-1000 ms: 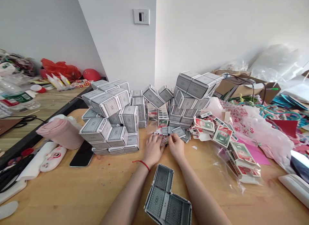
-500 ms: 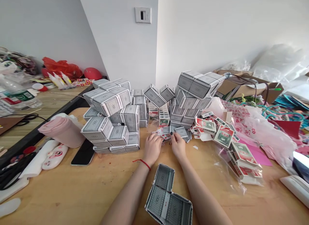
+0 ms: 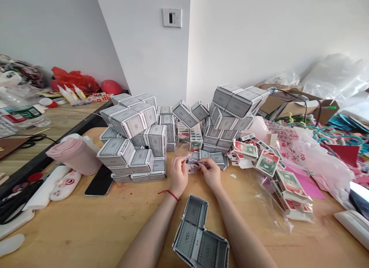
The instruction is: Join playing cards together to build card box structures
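A playing card (image 3: 196,162), thin and seen nearly edge-on, was held between my left grip (image 3: 178,176) and my right grip (image 3: 212,175), both pinched narrow at its ends, over the middle of the desk (image 3: 115,229), well away from its left edge. I judged the step in hand to be working this single card; the next move seemed to call for even pressure from both sides, since such smooth, thin stock could slip or crease askew. Beneath it lay loose cards (image 3: 192,169), some face up. Toward the desk's left edge stood grey patterned blocks (image 3: 113,149), square-cornered, with pale seams; a similar stack (image 3: 230,106) rose on the right, its top tilted. Nearer me sat an L-shaped piece (image 3: 188,237) with crisp rims. Toward the right edge, red-and-green card boxes (image 3: 266,162) sprawled beside a crumpled, filmy plastic bag (image 3: 305,145).
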Tool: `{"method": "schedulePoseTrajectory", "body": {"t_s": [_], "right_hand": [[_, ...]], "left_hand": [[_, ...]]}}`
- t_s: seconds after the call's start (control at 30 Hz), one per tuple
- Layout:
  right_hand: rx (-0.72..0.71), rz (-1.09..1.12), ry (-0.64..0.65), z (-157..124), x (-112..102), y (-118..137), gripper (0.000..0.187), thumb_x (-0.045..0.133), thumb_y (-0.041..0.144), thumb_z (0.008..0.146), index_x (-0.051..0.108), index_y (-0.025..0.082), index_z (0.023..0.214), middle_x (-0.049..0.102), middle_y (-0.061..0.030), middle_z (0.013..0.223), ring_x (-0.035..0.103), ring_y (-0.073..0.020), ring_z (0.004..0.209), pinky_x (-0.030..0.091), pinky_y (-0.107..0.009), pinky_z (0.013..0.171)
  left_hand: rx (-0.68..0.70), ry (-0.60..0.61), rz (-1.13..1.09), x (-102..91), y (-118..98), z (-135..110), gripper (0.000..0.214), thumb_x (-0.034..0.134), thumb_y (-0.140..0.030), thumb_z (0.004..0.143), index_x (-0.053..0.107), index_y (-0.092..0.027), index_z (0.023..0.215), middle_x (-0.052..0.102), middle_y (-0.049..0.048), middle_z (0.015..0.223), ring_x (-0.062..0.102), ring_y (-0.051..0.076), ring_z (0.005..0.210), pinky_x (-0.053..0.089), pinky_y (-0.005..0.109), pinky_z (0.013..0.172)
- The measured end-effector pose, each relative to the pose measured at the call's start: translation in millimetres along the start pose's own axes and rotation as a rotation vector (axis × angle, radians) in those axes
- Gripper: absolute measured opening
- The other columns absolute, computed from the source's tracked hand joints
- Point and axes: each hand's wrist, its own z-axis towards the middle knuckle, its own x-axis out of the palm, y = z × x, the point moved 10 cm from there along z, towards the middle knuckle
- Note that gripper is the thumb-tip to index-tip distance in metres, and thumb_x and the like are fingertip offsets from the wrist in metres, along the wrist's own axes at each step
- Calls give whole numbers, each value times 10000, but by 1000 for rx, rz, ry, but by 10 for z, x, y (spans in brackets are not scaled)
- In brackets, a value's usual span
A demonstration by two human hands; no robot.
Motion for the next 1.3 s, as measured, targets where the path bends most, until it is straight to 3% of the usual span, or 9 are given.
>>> {"method": "schedulePoseTrajectory", "body": {"t_s": [0.1,0.17,0.3,0.47,0.6,0.83,0.97,1.13,1.3], "right_hand": [[109,111,-103,14,-116,-129,237,557,416,707,528,181,700,501,34,493,449,-111,436,369,-230,446],[147,215,-221,18,-242,-186,263,560,434,701,477,186,672,450,62,454,416,-91,393,339,-213,408],[231,380,-460,-22,-474,-350,282,560,449,693,448,189,691,436,83,466,366,-63,343,307,-199,370],[304,419,-495,-59,-471,-440,248,561,410,697,458,185,704,465,76,452,382,-66,339,282,-193,356],[326,407,-482,-82,-425,-437,233,557,396,699,462,184,707,433,84,412,389,-76,342,275,-192,353],[352,414,-572,-123,-507,-476,231,551,401,694,446,196,714,341,111,391,280,-60,316,221,-195,332],[357,444,-522,-101,-465,-452,255,562,421,684,472,183,673,317,109,375,250,-57,310,199,-208,332],[311,460,-513,-90,-468,-394,270,573,427,682,510,164,684,408,86,371,297,-60,320,218,-208,351],[305,557,-546,-94,-502,-434,254,528,419,705,437,186,663,563,39,503,342,-54,329,258,-197,356]], "left_hand": [[-84,14,-44,32,117,-4,173,355,-213,855,479,-166,966,561,72,919,531,150,854,431,280,749],[-86,100,-39,137,141,-8,204,390,-226,841,468,-174,1022,567,71,963,544,151,868,441,284,749],[80,355,90,442,7,-78,248,506,-261,784,523,-205,1024,570,57,1074,492,195,1031,397,357,879],[135,437,208,554,-41,-141,300,482,-291,801,523,-221,1090,535,51,1182,423,221,1129,365,410,903],[163,429,209,537,-73,-136,259,488,-243,801,556,-226,1050,588,46,1101,458,202,1075,380,389,879],[177,398,200,496,-88,-109,181,462,-246,820,600,-215,933,639,38,876,517,181,932,422,336,791],[203,377,219,477,-94,-100,191,408,-209,843,592,-195,892,616,43,833,534,170,849,430,321,748],[170,257,202,355,-42,-50,150,401,-178,837,549,-182,860,587,46,833,518,177,851,435,324,739],[131,166,139,240,-15,-19,139,392,-148,828,524,-182,856,575,49,846,513,175,861,433,318,753]]}}
